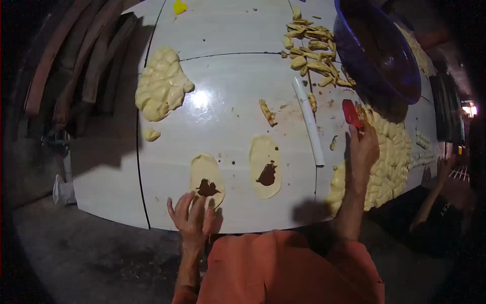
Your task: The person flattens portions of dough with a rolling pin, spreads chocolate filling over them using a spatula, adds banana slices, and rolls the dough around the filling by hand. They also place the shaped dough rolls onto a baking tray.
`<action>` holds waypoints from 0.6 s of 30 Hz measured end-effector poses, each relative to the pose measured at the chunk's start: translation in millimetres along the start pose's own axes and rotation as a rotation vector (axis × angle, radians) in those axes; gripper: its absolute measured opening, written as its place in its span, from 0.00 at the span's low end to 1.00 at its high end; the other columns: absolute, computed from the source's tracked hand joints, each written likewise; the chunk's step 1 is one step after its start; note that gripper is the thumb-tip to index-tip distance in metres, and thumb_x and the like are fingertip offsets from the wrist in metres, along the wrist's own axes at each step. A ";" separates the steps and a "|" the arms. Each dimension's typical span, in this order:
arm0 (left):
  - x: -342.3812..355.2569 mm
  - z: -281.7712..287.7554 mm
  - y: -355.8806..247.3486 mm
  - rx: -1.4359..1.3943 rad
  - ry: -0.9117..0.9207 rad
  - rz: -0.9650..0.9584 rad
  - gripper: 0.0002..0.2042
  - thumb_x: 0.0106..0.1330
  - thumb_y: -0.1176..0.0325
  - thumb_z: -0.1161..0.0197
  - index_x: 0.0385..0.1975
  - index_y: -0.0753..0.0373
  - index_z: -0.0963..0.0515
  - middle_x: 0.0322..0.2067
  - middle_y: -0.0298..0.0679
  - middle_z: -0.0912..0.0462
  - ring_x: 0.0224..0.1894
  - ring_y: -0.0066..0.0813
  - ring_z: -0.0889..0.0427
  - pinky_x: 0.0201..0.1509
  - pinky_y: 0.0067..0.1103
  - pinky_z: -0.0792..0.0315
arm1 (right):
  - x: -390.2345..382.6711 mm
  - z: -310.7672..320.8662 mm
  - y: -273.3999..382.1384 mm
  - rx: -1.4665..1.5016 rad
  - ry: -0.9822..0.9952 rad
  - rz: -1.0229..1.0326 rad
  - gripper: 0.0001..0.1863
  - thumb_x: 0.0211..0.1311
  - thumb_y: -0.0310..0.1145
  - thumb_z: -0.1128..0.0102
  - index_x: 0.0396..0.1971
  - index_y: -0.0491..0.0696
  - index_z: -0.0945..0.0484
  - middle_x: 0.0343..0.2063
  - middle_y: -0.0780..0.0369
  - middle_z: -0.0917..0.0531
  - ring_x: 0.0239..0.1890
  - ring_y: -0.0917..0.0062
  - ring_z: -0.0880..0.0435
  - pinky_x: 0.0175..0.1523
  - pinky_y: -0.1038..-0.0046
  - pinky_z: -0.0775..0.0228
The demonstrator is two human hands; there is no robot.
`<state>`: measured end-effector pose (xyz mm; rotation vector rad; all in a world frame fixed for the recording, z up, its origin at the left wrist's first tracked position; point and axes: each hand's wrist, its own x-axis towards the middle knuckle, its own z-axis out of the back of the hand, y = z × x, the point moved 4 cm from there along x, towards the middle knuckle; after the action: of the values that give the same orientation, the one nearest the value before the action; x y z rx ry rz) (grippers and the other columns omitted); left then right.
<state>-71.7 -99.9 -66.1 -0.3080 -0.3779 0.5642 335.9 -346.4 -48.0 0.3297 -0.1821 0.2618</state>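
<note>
My left hand [191, 218] is spread over the near end of a flat oval of dough [203, 167]. A dark brown smear of filling [207, 188] lies on that oval, just beyond my fingertips. To its right, a second dough oval [259, 152] carries another brown smear [267, 175]. My right hand [364, 147] is closed on a small red scraper [349, 112], held beside a large bed of dough pieces [390, 159]. A white rolling pin [308, 121] lies on the table, left of my right hand.
A big blue basin [377, 50] stands at the far right, beside a heap of peeled, banana-like pieces [316, 48]. More dough lumps [162, 83] sit at the left. A yellow scraper [179, 6] lies at the far edge. Another person's arm [433, 195] shows at right.
</note>
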 end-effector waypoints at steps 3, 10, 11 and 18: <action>57.5 -8.0 -21.0 -0.204 0.004 -0.067 0.14 0.64 0.69 0.31 0.49 0.60 0.17 0.45 0.40 0.14 0.52 0.40 0.17 0.71 0.49 0.41 | -8.0 -1.9 -47.0 -0.181 0.033 -0.027 0.21 0.67 0.43 0.36 0.53 0.46 0.19 0.44 0.54 0.15 0.47 0.58 0.17 0.53 0.58 0.26; 202.4 -83.5 -63.4 -0.472 0.098 -0.016 0.16 0.66 0.60 0.32 0.49 0.62 0.18 0.43 0.44 0.14 0.45 0.45 0.15 0.51 0.33 0.24 | -12.6 -0.6 -30.8 0.052 -0.008 -0.079 0.15 0.73 0.40 0.42 0.48 0.44 0.22 0.38 0.52 0.15 0.39 0.57 0.16 0.46 0.58 0.26; 214.9 -93.3 -66.4 -0.458 0.157 0.059 0.18 0.66 0.57 0.32 0.50 0.62 0.18 0.43 0.44 0.13 0.44 0.45 0.14 0.50 0.34 0.23 | -17.0 3.3 -24.5 0.151 -0.012 -0.118 0.15 0.74 0.40 0.44 0.49 0.44 0.23 0.35 0.51 0.15 0.36 0.57 0.16 0.44 0.59 0.26; 233.4 -123.0 -63.7 -0.408 0.312 0.202 0.23 0.61 0.53 0.29 0.52 0.60 0.18 0.40 0.43 0.11 0.43 0.39 0.12 0.49 0.32 0.21 | -70.3 -21.3 80.2 0.502 0.537 -0.175 0.20 0.76 0.41 0.52 0.60 0.48 0.32 0.32 0.51 0.14 0.39 0.46 0.14 0.45 0.47 0.25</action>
<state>192.0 -40.3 -89.9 -0.8235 -0.1565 0.6238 249.3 -281.6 -59.5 0.7536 0.4497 0.2114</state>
